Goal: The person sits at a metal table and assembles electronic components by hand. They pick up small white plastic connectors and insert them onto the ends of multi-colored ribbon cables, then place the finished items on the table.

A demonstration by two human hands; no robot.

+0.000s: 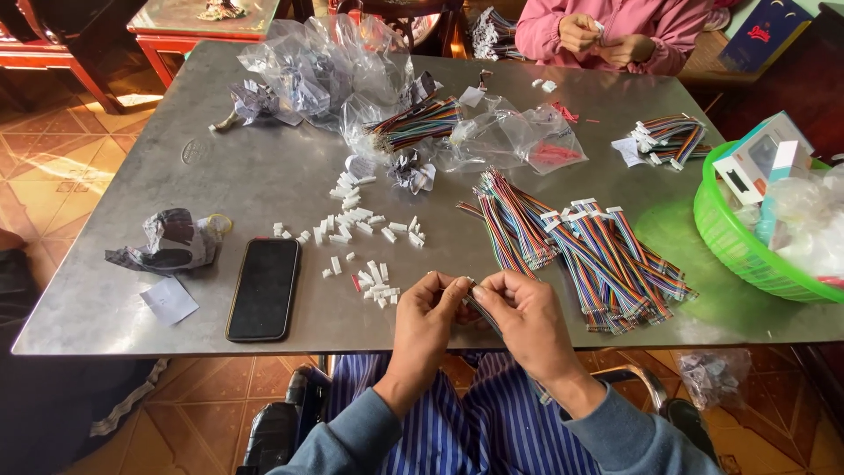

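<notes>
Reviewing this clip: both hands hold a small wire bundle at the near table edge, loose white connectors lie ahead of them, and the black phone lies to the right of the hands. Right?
Not quite. In the head view the black phone lies left of the hands, not right. The left hand and right hand do hold a small wire bundle, with loose white connectors ahead.

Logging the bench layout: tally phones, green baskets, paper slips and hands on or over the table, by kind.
Black phone: 1
Green basket: 1
White paper slip: 1
Wearer's hands, left hand and right hand: 2
Co-worker's hands: 2
Total: 7
</notes>
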